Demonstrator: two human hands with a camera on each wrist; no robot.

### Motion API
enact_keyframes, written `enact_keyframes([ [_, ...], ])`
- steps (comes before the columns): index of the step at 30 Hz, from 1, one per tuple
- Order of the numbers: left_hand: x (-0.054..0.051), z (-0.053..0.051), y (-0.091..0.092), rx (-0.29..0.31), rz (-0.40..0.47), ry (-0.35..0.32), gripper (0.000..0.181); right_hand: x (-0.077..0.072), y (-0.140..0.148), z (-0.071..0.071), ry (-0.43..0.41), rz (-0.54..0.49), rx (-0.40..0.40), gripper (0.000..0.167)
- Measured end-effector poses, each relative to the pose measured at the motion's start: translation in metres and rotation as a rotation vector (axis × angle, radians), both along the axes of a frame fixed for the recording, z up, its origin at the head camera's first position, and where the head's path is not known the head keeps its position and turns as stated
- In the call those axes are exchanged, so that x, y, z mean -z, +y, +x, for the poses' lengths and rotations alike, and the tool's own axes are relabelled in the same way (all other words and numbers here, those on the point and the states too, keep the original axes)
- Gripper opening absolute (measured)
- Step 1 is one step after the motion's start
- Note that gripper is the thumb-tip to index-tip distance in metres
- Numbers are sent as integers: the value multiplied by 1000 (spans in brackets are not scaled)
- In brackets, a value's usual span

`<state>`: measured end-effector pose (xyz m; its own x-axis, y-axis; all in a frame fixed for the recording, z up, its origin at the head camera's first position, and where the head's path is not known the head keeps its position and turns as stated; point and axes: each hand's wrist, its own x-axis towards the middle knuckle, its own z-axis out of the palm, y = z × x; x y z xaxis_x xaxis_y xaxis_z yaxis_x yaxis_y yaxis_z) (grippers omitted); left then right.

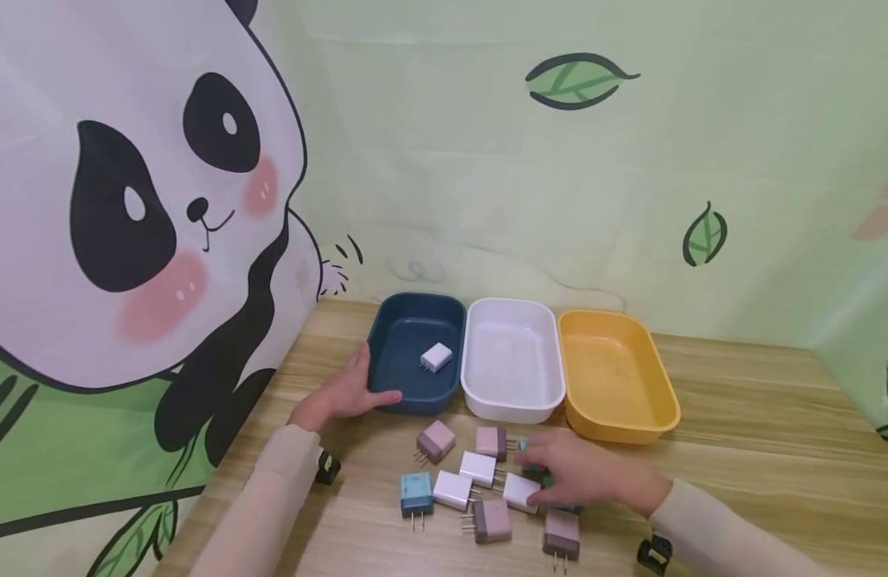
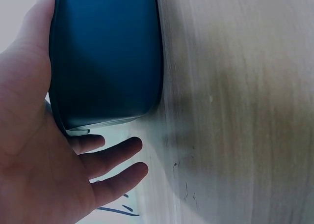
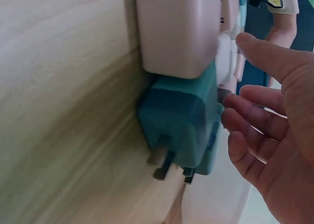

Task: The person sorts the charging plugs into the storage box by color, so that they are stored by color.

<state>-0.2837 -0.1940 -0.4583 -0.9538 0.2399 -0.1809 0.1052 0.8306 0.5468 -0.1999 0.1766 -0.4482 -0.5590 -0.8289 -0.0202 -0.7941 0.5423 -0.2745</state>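
Note:
My left hand (image 1: 345, 391) rests at the dark blue bin (image 1: 415, 394), thumb by its front edge and fingers along its left side. In the left wrist view, the hand (image 2: 41, 150) lies against the bin (image 2: 108, 52) with three fingers extended. A white charger (image 1: 437, 357) lies inside that bin. Over the right side of the charger group is my right hand (image 1: 588, 473), its thumb near a white charger (image 1: 519, 491), partly hiding teal chargers. The right wrist view has this hand (image 3: 279, 111) with fingers loosely bent and nothing held, beside a teal charger (image 3: 179, 116) and a pink one (image 3: 179, 35).
A white bin (image 1: 512, 407) and a yellow bin (image 1: 623, 429) stand right of the blue one. Several pink, white and blue chargers, including a blue one (image 1: 416, 490) and a pink one (image 1: 562, 530), lie on the wooden table (image 1: 761, 417). A panda-printed backdrop (image 1: 444, 160) rises behind.

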Motion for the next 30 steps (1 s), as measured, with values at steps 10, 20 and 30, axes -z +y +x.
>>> enact_keyframes([
  [10,1,0,-1,-11,-14,-11,118,8,-4,4,49,67,16,51],
  [20,2,0,-1,4,-7,2,118,11,-8,8,69,87,-2,49],
  [30,2,0,0,-8,-14,-8,118,13,-8,9,52,62,26,47],
])
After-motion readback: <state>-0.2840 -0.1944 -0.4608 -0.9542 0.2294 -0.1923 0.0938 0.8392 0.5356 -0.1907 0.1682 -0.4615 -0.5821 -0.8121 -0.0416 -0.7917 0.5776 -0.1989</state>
